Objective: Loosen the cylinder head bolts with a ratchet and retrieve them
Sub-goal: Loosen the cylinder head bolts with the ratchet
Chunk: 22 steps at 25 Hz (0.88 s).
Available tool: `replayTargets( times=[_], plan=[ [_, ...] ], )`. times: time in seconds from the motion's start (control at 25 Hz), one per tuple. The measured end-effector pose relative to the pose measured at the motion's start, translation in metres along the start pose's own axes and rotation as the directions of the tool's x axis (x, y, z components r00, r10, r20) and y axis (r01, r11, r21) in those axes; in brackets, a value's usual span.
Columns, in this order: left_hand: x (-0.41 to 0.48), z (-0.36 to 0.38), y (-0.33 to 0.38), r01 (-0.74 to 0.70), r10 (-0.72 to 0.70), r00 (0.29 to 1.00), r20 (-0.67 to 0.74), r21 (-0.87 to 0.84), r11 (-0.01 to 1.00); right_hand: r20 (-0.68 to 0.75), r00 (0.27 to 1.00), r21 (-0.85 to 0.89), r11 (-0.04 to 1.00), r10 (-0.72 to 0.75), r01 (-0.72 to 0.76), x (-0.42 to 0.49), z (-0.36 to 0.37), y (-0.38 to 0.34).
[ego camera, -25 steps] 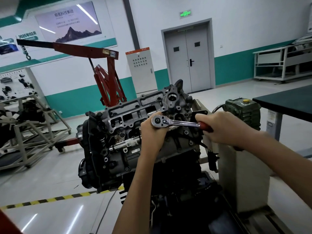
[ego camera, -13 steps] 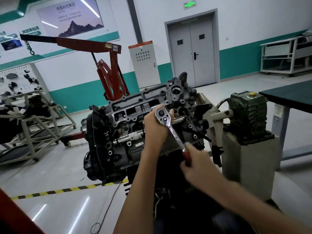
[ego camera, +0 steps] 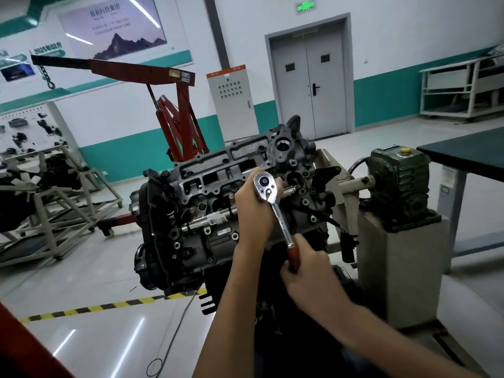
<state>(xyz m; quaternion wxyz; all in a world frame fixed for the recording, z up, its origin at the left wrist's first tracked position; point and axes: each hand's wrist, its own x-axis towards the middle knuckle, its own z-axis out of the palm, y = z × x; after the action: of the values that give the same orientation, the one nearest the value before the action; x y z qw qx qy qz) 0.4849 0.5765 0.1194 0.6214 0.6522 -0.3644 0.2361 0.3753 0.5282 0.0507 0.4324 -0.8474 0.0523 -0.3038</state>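
One ratchet (ego camera: pixel 278 214), one engine (ego camera: pixel 196 238), two hands (ego camera: pixel 253 214) (ego camera: pixel 311 274)

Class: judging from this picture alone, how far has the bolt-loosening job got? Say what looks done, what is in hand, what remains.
Done: nothing certain; no removed bolts show. In hand: the left hand steadies the head of the chrome ratchet with a red handle on the grey metal cylinder head, the right hand grips the handle. Left: freeing this bolt, any others, then collecting them.

Left of the grey double door (ego camera: pixel 309 77) stands a white cabinet (ego camera: pixel 230 102), farther left a red hoist (ego camera: pixel 177 110); right of the door, a white shelving cart (ego camera: pixel 461 88).
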Motion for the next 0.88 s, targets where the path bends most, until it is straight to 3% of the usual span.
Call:
replayTargets(
  times=[0.08, 0.12, 0.2, 0.32, 0.4, 0.44, 0.52, 0.64, 0.76, 0.88],
  plan=[
    [0.001, 0.002, -0.002, 0.025, -0.025, 1.000, 0.004, -0.046, 0.999, -0.017, 1.000, 0.105, 0.994, 0.020, -0.018, -0.009, 0.022, -0.006],
    [0.001, 0.001, -0.003, 0.051, -0.050, 0.999, 0.012, -0.052, 0.997, -0.004, 1.000, 0.078, 0.997, 0.008, -0.008, -0.007, 0.016, -0.004],
    [0.002, 0.000, -0.002, 0.097, -0.097, 0.995, 0.010, -0.019, 0.995, 0.069, 0.995, -0.145, 0.986, -0.067, 0.077, 0.008, -0.022, 0.010],
    [0.007, -0.005, -0.004, 0.081, -0.081, 0.994, 0.069, -0.002, 0.997, 0.199, 0.950, -0.575, 0.756, -0.240, 0.312, 0.057, -0.096, 0.015],
    [0.008, -0.007, -0.005, 0.059, -0.059, 0.994, 0.091, 0.006, 0.998, 0.225, 0.923, -0.700, 0.607, -0.314, 0.377, 0.083, -0.120, 0.007],
    [0.008, -0.008, -0.005, 0.058, -0.058, 0.995, 0.086, 0.007, 0.998, 0.227, 0.923, -0.707, 0.600, -0.310, 0.375, 0.086, -0.122, 0.006],
    [0.005, -0.006, -0.005, 0.038, -0.039, 0.998, 0.057, 0.011, 0.999, 0.215, 0.949, -0.621, 0.718, -0.229, 0.314, 0.068, -0.105, 0.012],
    [0.000, -0.001, -0.003, -0.011, 0.011, 1.000, -0.004, 0.026, 1.000, 0.115, 0.991, -0.229, 0.969, -0.073, 0.097, 0.016, -0.040, 0.010],
    [-0.002, 0.002, -0.004, -0.027, 0.027, 1.000, -0.011, -0.019, 0.999, 0.004, 1.000, 0.074, 0.997, 0.029, -0.029, -0.007, 0.017, -0.007],
    [0.000, 0.000, -0.006, 0.034, -0.034, 0.999, 0.003, -0.030, 0.999, 0.051, 0.998, -0.048, 0.998, -0.026, 0.028, 0.002, -0.007, 0.001]
  ],
)
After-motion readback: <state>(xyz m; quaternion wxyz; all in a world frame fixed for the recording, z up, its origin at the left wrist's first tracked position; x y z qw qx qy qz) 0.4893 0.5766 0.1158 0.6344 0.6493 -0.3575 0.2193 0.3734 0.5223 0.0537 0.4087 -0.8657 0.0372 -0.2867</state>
